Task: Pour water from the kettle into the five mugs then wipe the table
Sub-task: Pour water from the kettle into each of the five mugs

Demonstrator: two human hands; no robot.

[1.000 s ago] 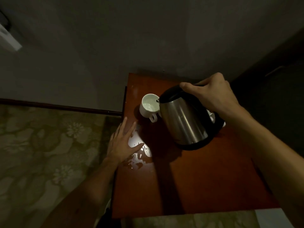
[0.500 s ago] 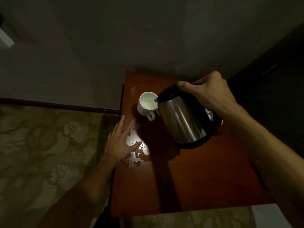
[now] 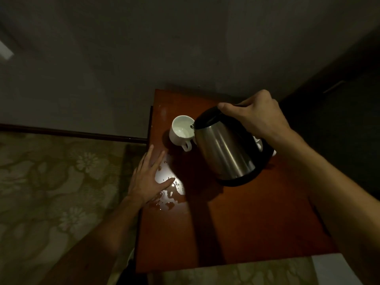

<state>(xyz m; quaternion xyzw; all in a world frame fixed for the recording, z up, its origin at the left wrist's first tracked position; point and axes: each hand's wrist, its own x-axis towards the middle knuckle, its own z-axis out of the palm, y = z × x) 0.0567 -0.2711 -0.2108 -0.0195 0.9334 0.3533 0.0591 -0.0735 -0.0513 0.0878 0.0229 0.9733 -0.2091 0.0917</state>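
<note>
Two hands: right hand (image 3: 258, 116) grips tilted kettle (image 3: 227, 153); left hand (image 3: 147, 177) flat at table (image 3: 257, 223) edge.

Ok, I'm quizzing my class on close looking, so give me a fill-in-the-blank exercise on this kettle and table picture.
1. The right hand grips the steel kettle by its ____.
2. The kettle's spout is tilted over a ____ mug.
3. The left hand rests flat on the wooden ____.
4. Beside the left hand's thumb lies a puddle of spilled ____.

Missing words: handle; white; table; water
</note>
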